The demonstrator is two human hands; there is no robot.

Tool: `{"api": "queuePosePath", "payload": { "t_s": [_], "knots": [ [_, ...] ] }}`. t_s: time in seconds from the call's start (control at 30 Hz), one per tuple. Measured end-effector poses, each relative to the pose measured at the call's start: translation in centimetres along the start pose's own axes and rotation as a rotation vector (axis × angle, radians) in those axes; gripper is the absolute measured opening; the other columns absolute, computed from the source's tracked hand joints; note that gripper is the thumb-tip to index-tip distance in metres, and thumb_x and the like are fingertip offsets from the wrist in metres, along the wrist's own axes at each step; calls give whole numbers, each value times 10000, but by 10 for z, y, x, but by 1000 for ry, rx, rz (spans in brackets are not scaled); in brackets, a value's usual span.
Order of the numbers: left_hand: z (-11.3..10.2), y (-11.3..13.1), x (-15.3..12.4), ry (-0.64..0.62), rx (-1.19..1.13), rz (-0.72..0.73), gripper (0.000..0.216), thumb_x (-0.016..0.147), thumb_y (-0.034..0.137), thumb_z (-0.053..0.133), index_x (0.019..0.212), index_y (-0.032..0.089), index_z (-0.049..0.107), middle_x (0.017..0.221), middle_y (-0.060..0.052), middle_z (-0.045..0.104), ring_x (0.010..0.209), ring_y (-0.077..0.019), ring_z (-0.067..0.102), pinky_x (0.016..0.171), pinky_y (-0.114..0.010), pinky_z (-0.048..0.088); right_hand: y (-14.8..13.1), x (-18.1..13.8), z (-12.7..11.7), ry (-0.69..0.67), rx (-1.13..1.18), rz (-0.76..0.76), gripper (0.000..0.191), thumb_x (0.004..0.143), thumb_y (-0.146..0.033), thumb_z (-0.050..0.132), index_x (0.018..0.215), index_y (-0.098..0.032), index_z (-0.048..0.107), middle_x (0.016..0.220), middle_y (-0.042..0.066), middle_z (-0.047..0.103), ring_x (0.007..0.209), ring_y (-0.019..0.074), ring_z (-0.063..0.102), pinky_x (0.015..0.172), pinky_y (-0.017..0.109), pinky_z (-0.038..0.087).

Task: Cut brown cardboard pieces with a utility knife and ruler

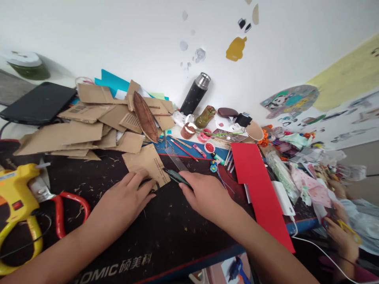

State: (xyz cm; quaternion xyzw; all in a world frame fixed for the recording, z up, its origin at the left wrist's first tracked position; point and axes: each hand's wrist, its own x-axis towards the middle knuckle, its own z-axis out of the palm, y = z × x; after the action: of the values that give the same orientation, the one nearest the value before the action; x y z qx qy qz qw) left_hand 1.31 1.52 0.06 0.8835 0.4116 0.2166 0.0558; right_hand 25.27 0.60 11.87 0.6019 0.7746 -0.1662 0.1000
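Note:
My left hand lies flat with its fingers spread, pressing on the near edge of a small brown cardboard piece on the dark desk mat. My right hand is closed round a dark green utility knife, whose tip rests against the cardboard's right edge. A clear ruler lies just beyond the knife.
A pile of cardboard scraps fills the back left, with a black laptop behind. A yellow glue gun and red-handled scissors lie left. A red sheet, flask and craft clutter sit right. Another person's hand is at lower right.

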Motion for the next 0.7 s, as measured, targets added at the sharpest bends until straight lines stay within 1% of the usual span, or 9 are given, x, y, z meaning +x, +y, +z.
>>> {"api": "queuePosePath", "payload": {
  "t_s": [0.13,0.23,0.33,0.4,0.47,0.5,0.57,0.63,0.7],
  "knots": [
    [0,4,-3,-16,182,147,353,1037,133,517,1264,143,787,1235,-208,788,1071,-368,756,869,-515,676,16,10,6,101,-5,50,330,1129,-273,538,1412,-194,688,1294,122,806,1123,287,783,918,387,571],
    [-4,3,-8,-33,257,258,470,942,-22,456,1209,145,805,1223,-213,809,1076,-360,774,849,-483,684,28,16,13,148,17,47,326,1129,-299,569,1407,-199,707,1314,125,804,1182,289,768,997,399,565],
    [-17,0,-9,-33,234,262,500,949,-1,443,1252,188,792,1167,-170,831,999,-324,783,819,-457,684,37,20,19,172,39,44,343,1119,-319,612,1424,-194,709,1349,135,790,1223,291,751,1047,410,557],
    [-31,-3,-4,25,203,234,504,965,25,418,1261,210,781,1153,-149,840,970,-316,783,792,-459,673,42,22,24,174,36,41,368,1109,-316,639,1444,-177,700,1374,151,774,1259,300,730,1071,424,552],
    [-49,-8,5,90,146,199,405,1048,156,428,1239,227,778,1166,-131,847,965,-312,782,827,-470,660,48,23,29,183,30,22,388,1098,-302,657,1455,-155,693,1385,168,759,1299,314,702,1104,447,542],
    [-58,-10,11,129,121,153,359,1084,257,443,1200,239,782,1131,-116,854,952,-308,784,848,-469,653,50,24,33,200,30,3,392,1091,-297,668,1452,-147,696,1381,174,756,1308,322,692,1117,461,539],
    [-75,-16,24,231,88,-49,349,1098,405,459,1090,278,783,1024,-72,859,913,-284,793,836,-423,623,56,26,40,280,71,-34,372,1086,-311,677,1421,-154,716,1348,174,761,1283,338,696,1114,493,549],
    [-89,-22,35,288,37,-259,352,1056,483,496,1003,299,792,937,-49,856,843,-265,794,753,-371,578,59,26,46,401,153,-105,315,1080,-308,680,1358,-175,746,1311,172,770,1227,334,715,1086,496,570],
    [-100,-27,42,284,-29,-500,370,977,569,538,941,319,808,852,-26,843,736,-256,765,648,-350,509,57,28,51,488,268,-202,272,1092,-312,652,1318,-203,757,1248,155,787,1177,322,731,1050,486,589]
  ]
}}
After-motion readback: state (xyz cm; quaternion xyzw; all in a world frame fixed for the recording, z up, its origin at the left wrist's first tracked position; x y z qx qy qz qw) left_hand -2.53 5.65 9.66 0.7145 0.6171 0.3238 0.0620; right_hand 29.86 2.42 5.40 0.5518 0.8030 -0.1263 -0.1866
